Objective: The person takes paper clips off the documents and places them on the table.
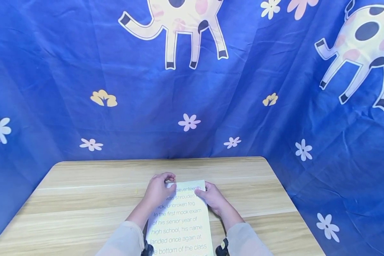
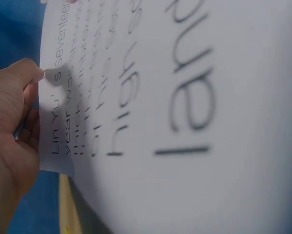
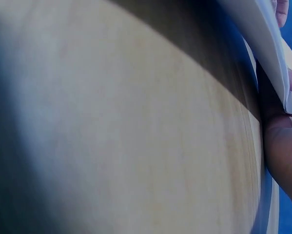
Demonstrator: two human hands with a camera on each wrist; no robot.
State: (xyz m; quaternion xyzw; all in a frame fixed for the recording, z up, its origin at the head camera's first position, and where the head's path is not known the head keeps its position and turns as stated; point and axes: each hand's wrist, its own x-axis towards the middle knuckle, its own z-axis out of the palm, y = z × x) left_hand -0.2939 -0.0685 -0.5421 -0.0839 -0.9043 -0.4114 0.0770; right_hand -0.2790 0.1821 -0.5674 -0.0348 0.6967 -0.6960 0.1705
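Observation:
A stack of printed paper sheets (image 1: 179,227) in large type is held tilted over the table, running down past the bottom of the head view. My right hand (image 1: 213,197) grips its upper right edge, thumb across the print and fingers behind. At the top left, my left hand (image 1: 160,188) pinches the upper edge between thumb and curled index finger. In the left wrist view, a fingertip (image 2: 38,74) meets the page's top edge beside the first line. From the right wrist, the sheets (image 3: 270,44) show side-on, with the right hand (image 3: 284,146) at their corner.
Beneath the sheets lies a light wood-grain table (image 1: 92,199) with rounded far corners. A blue curtain (image 1: 140,113) printed with cows and flowers hangs behind it and along the right side. Dark wrist straps (image 1: 222,248) show at the cuffs.

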